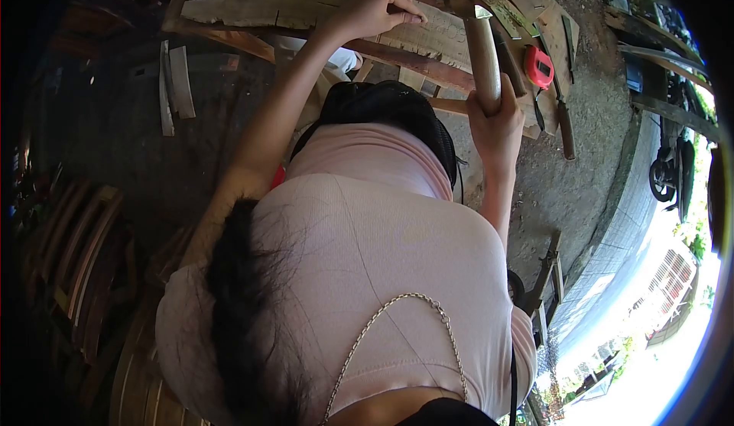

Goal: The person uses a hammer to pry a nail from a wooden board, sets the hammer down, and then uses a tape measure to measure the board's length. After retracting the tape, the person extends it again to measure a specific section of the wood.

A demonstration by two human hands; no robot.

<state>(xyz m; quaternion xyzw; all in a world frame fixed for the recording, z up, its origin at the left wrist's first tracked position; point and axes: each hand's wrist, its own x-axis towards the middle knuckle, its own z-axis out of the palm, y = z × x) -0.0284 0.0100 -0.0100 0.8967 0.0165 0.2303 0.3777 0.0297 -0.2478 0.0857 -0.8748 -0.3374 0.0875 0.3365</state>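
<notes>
We grip a hammer (482,55) by its wooden handle in our right hand (497,120), its head by the plank's right end, left hand (373,9) fingers pinched narrow over the plank (442,36), holding anything or not we cannot tell, red tape measure (539,67) nearby, label too small to read.

Hard daylight pours in from the lower right, bleached to white glare; the floor (115,139) at left sinks into gloom, and everything curves toward blackened edges.

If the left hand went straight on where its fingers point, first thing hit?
Probably the hammer with the pale wooden handle: its head end lies in line ahead of the left hand. Depth is unclear; the hand might pass beneath it.
</notes>
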